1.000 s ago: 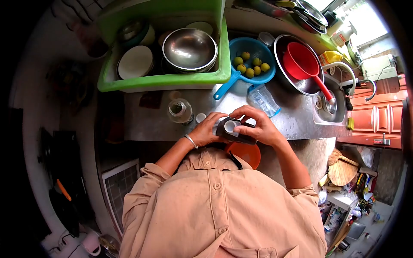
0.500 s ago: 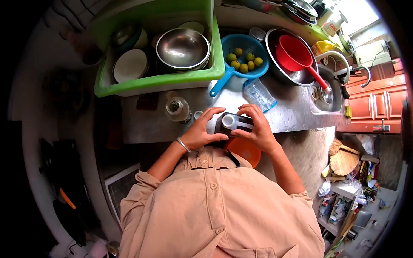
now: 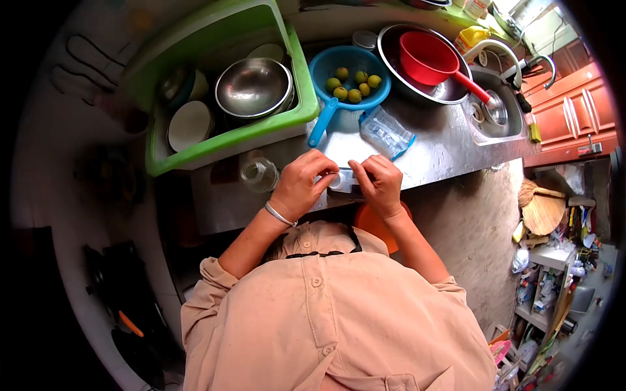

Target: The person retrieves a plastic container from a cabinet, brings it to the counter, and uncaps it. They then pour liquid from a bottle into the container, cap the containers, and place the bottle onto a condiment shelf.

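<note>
Between my hands, at the counter's front edge, a small white scoop (image 3: pixel 337 182) with a round bowl lies over a dark box-shaped item, mostly hidden now. My left hand (image 3: pixel 301 184) pinches at the scoop's round bowl with thumb and forefinger. On the other side my right hand (image 3: pixel 380 185) is closed, its fingers bent and the thumb pressed near the forefinger; what it grips is hidden. An open clear glass jar (image 3: pixel 259 173) stands just left of my left hand. Behind my right hand lies a clear plastic bag (image 3: pixel 387 132) with a blue edge.
A blue strainer (image 3: pixel 319 65) with several yellow-green fruits (image 3: pixel 354 96) sits behind. A green-rimmed tub (image 3: pixel 241 140) holds metal bowls at left. A red ladle (image 3: pixel 427 60) rests in a large steel basin (image 3: pixel 389 42) beside the sink (image 3: pixel 515 130). An orange bucket (image 3: pixel 376 228) stands below the counter.
My hands have gone from spread around the dark item to closed fingers at the scoop. My left hand now pinches its bowl. The whole view has turned slightly.
</note>
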Demonstrator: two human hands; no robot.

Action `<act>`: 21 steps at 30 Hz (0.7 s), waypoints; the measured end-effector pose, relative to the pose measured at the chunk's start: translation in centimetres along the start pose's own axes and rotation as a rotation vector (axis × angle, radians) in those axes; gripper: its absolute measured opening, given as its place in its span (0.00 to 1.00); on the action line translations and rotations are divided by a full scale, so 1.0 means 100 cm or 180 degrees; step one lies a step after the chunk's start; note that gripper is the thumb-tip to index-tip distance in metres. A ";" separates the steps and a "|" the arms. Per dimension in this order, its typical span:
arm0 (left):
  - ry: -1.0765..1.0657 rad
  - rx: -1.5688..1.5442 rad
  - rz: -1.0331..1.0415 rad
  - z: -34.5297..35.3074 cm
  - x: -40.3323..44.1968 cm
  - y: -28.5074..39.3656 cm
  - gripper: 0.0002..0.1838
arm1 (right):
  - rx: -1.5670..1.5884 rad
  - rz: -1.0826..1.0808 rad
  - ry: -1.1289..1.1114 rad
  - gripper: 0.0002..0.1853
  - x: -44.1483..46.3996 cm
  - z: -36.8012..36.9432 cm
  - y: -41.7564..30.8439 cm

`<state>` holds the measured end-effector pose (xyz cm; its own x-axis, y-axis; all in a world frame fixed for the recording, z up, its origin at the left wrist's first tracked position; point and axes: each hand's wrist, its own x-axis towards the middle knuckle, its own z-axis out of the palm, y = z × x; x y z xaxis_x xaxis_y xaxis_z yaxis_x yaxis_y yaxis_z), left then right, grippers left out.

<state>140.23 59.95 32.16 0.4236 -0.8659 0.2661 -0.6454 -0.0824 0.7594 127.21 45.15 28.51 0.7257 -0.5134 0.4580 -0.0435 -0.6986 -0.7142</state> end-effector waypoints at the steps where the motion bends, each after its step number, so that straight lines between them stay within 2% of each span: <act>1: -0.0051 0.0105 0.0009 -0.002 0.002 0.001 0.06 | -0.0125 -0.0108 0.0050 0.18 0.001 0.001 0.001; 4: -0.0280 0.0009 -0.0257 -0.007 0.010 0.003 0.06 | -0.0177 -0.0196 0.0039 0.18 0.001 0.002 0.003; 8: -0.0392 -0.0019 -0.0296 -0.011 0.017 0.003 0.04 | -0.0289 -0.0222 0.0044 0.19 0.001 0.002 0.004; 17: -0.0723 0.0308 -0.0502 -0.017 0.025 0.004 0.06 | -0.0314 -0.0336 0.0229 0.19 0.000 0.005 0.003; 21: -0.0839 -0.0011 -0.0728 -0.018 0.027 0.002 0.06 | -0.0335 -0.0265 0.0201 0.19 -0.001 0.004 0.002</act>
<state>142.34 58.52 34.11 0.3780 -0.9229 -0.0731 -0.5505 -0.2876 0.7837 127.43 45.22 28.08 0.6854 -0.4795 0.5480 -0.0591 -0.7867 -0.6145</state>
